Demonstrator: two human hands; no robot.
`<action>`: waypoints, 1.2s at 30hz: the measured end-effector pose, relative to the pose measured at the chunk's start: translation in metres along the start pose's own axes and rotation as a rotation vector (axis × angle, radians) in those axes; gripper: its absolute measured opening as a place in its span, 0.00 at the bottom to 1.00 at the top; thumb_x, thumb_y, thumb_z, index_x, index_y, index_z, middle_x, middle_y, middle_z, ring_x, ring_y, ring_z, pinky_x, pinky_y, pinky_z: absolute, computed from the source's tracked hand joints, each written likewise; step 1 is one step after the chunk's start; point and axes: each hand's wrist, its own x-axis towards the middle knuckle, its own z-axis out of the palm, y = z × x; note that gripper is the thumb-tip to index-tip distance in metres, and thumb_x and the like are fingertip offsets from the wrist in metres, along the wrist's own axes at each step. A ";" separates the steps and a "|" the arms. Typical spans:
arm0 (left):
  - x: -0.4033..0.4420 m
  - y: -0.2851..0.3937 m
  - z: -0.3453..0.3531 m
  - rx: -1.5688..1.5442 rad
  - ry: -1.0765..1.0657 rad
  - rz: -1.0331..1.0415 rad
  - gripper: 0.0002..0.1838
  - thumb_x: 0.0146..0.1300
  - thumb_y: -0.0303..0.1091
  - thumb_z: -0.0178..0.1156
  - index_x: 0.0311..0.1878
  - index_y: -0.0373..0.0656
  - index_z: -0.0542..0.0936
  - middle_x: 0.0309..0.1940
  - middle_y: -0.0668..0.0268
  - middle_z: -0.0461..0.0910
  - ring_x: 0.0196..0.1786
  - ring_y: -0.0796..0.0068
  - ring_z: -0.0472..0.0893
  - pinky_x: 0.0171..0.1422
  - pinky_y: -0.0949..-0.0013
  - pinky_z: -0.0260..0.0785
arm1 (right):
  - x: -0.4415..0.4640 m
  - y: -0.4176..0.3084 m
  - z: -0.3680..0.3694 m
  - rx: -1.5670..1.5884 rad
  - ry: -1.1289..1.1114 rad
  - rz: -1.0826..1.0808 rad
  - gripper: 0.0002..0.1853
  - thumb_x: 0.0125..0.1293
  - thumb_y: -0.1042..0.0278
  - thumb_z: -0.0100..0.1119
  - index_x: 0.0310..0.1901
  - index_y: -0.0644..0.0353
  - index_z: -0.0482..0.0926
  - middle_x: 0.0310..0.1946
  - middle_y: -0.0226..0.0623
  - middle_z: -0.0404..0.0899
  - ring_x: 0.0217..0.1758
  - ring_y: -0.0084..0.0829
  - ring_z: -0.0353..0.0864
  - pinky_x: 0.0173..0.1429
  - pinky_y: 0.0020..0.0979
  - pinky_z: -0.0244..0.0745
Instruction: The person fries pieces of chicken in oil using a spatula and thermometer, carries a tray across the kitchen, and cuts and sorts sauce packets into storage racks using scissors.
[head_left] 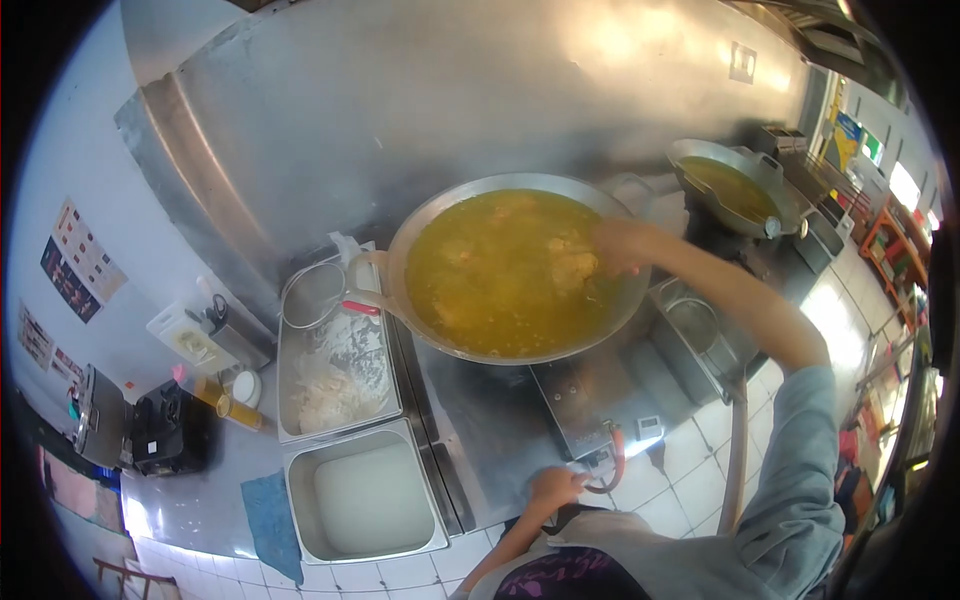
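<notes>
A large two-handled wok (400, 280) holds yellow, bubbling oil (480, 300). My right hand (618, 247) reaches over its right side, down close to the oil. A pale battered piece of food (574, 268) lies just left of those fingers, at the oil's surface. Motion smears the fingers, so whether they grip the piece is unclear. My left hand (555, 487) is low at the stove's front edge, its fingers curled beside the burner control (597, 460) and a red-brown hose (618, 460). What those fingers hold, if anything, is hidden.
Left of the wok sit a flour tray (340, 385) with a strainer (313, 295) and a red-handled tool (361, 307), and a steel pan of whitish liquid (375, 495). A second wok (735, 190) stands back right. A blue cloth (270, 520) hangs over the counter edge.
</notes>
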 end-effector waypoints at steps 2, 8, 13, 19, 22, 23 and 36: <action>-0.012 -0.009 -0.004 -0.077 -0.030 -0.061 0.27 0.65 0.59 0.49 0.25 0.48 0.85 0.16 0.72 0.80 0.26 0.73 0.82 0.38 0.68 0.71 | 0.023 0.010 0.021 0.113 0.159 -0.068 0.13 0.49 0.71 0.68 0.33 0.71 0.78 0.32 0.53 0.82 0.36 0.40 0.85 0.38 0.43 0.80; -0.033 -0.029 -0.018 -0.234 -0.189 -0.180 0.29 0.66 0.59 0.47 0.29 0.46 0.86 0.20 0.65 0.83 0.28 0.74 0.83 0.41 0.70 0.72 | 0.067 0.000 0.048 0.298 0.660 -0.193 0.13 0.50 0.71 0.63 0.35 0.72 0.79 0.33 0.58 0.81 0.39 0.54 0.82 0.43 0.43 0.79; -0.045 -0.035 -0.027 -0.313 -0.188 -0.179 0.31 0.66 0.61 0.47 0.29 0.42 0.86 0.23 0.63 0.84 0.28 0.72 0.84 0.40 0.71 0.73 | 0.064 -0.038 0.019 0.303 0.561 -0.219 0.14 0.51 0.69 0.62 0.35 0.73 0.79 0.31 0.58 0.80 0.39 0.52 0.82 0.43 0.43 0.78; -0.058 -0.034 -0.033 -0.370 -0.219 -0.185 0.33 0.67 0.61 0.48 0.30 0.39 0.85 0.25 0.62 0.85 0.27 0.71 0.84 0.39 0.71 0.74 | 0.083 -0.053 0.010 0.302 0.512 -0.298 0.12 0.55 0.68 0.60 0.30 0.72 0.79 0.25 0.55 0.80 0.29 0.46 0.83 0.36 0.40 0.79; -0.055 -0.038 -0.029 -0.382 -0.209 -0.182 0.32 0.67 0.60 0.48 0.31 0.37 0.85 0.26 0.61 0.85 0.27 0.71 0.84 0.39 0.71 0.75 | 0.081 -0.055 0.006 0.303 0.412 -0.313 0.11 0.55 0.68 0.59 0.25 0.70 0.79 0.19 0.50 0.79 0.24 0.40 0.82 0.32 0.38 0.77; -0.053 -0.041 -0.027 -0.381 -0.211 -0.182 0.32 0.67 0.60 0.48 0.31 0.37 0.85 0.26 0.61 0.85 0.27 0.71 0.84 0.39 0.71 0.75 | 0.079 -0.056 0.005 0.284 0.372 -0.321 0.11 0.53 0.68 0.59 0.23 0.68 0.79 0.17 0.47 0.79 0.23 0.37 0.82 0.31 0.37 0.76; -0.050 -0.047 -0.034 -0.317 -0.187 -0.214 0.32 0.68 0.59 0.47 0.32 0.38 0.85 0.26 0.61 0.85 0.29 0.71 0.84 0.41 0.71 0.75 | 0.046 -0.041 -0.001 0.305 0.204 -0.456 0.11 0.56 0.67 0.61 0.20 0.63 0.77 0.15 0.39 0.80 0.16 0.26 0.77 0.19 0.28 0.69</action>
